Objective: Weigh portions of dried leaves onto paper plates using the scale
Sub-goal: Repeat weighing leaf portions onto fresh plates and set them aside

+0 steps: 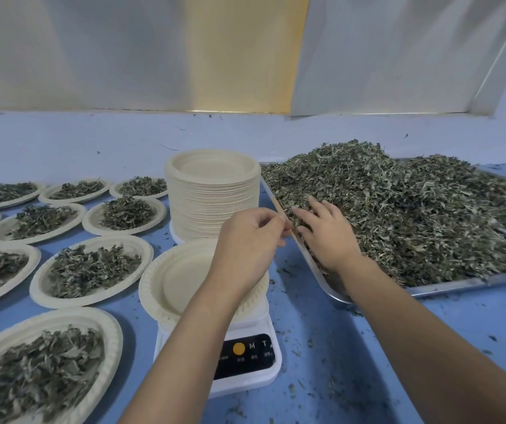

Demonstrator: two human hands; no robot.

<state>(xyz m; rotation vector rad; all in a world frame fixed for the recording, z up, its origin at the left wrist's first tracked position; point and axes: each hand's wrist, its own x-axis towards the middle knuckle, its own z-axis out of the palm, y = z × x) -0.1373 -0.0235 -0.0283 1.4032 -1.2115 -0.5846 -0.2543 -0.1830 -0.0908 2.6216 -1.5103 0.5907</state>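
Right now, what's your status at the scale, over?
Right hand open, flat on leaf pile in tray. Left hand curled over empty plate on scale; grip unclear. Nothing blocking.

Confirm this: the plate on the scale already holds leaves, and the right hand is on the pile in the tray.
Wrong: the head view shows the plate on the scale is empty. The right hand is on the pile in the tray.

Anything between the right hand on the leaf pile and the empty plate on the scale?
Yes: the left hand hangs over the empty paper plate, on its right side, in the right hand's direct line from the dried leaves. The metal tray's low rim also lies between. Nothing else visible.
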